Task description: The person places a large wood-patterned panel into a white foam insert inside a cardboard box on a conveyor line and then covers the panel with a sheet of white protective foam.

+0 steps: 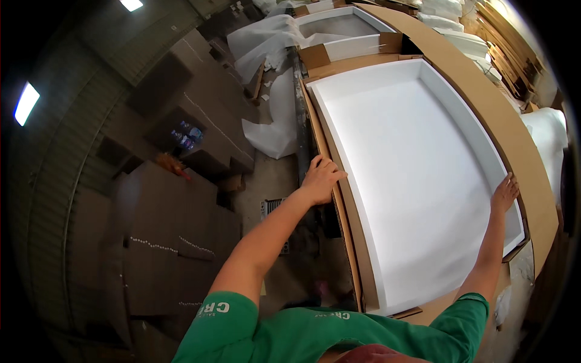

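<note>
- Plainly white, the shallow tray [417, 181] lies in a brown carton [359, 260].
- Left hand [322, 179] curls over carton; right hand [505, 192] touches tray; whether either grips, I can't tell.
- Dim room [66, 157], boxes [163, 227] left.

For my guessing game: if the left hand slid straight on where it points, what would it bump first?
Probably the white tray's left rim; the left hand may be touching it, depth is unclear.
</note>
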### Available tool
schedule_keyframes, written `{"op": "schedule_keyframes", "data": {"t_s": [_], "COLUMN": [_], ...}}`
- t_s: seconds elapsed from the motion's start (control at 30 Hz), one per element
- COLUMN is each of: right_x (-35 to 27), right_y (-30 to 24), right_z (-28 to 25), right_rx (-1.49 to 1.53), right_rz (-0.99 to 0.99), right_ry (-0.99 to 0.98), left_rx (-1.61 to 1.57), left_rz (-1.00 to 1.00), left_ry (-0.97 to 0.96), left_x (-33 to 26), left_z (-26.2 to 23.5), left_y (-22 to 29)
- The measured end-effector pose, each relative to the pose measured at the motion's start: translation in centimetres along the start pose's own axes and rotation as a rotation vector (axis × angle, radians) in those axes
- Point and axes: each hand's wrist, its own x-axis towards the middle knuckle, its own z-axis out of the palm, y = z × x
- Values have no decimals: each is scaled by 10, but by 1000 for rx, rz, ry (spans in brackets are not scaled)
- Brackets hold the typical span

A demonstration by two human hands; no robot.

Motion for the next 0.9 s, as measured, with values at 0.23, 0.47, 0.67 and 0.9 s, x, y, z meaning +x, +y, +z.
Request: {"op": "schedule_keyframes", "data": {"t_s": [0.23,0.47,0.67,0.9], "right_x": [-104,-217,-236,-230], "right_y": [-98,-128,-146,-168], "right_z": [-209,-332,-327,-394], "right_rx": [1241,1464,1321,1259], "right_rz": [-394,-354,-223,-80], "right_ry": [-976,-1754,-1669,-1748], "left_rx": [-37,-97,-550,-1035], "left_rz": [-52,82,197,-517], "left_ry": [-116,90,348,259], "left_x": [-1,-19,-156,-382], "left_z": [-14,-15,-17,52], "left_y": [-11,-27,-77,-195]}}
